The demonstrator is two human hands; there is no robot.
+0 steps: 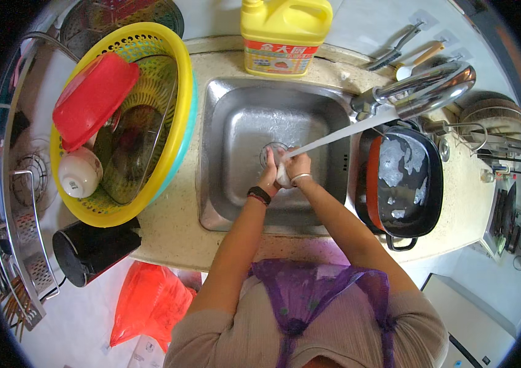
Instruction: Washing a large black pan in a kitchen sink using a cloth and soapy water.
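Observation:
Over the stainless steel sink (210, 184), my left hand (269, 171) and my right hand (298, 165) are pressed close together around a small wet white wad (282, 176). It looks like a cloth, though fingers hide much of it. A stream of water (348, 132) slants down from the chrome faucet (440, 94) at the right and hits the hands. Just beyond them, partly covered, is the sink's round drain (267, 154).
Left of the sink, a yellow plastic basket (183, 106) holds a red plastic basin (95, 99), a white bowl (80, 174) and a glass lid (138, 138). A yellow jug (283, 50) stands behind the sink. At the right sits a black pan (410, 211); brushes (394, 50) hang above.

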